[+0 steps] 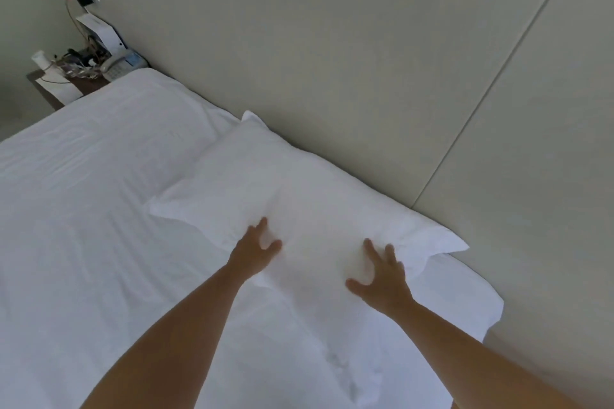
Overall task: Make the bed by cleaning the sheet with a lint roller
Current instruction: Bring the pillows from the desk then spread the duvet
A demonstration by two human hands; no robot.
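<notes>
Step in hand: the person is settling the plump white rectangular fabric pillow (299,189) at the head of the bed, against the pale grey panelled wall (365,43); no lint roller is showing anywhere in view, so the rolling itself is judged to be either done or not yet begun.
Doing it well: pressing evenly with both palms is advisable, then sliding outward toward the pillow's corners so the case is lying flat and square to the wall (a lopsided push would likely be bunching the cover).
Left hand: the left hand (254,251) is resting on the near edge of the pillow with fingers spread and slightly bent, pressing into the fabric and grasping nothing.
Right hand: the right hand (382,276) is lying on the pillow's near right part, fingers splayed wide and thumb out, also holding nothing.
Spacing of hands: the two are sitting apart, with a stretch of pillow between them.
Task's thing: the wrinkled white cotton sheet (99,209) is covering the whole mattress under the pillow, creases showing near the forearms.
Beyond the bed: a dark wooden bedside table (43,90) is carrying a pale desk telephone (123,65) and tangled cables.
</notes>
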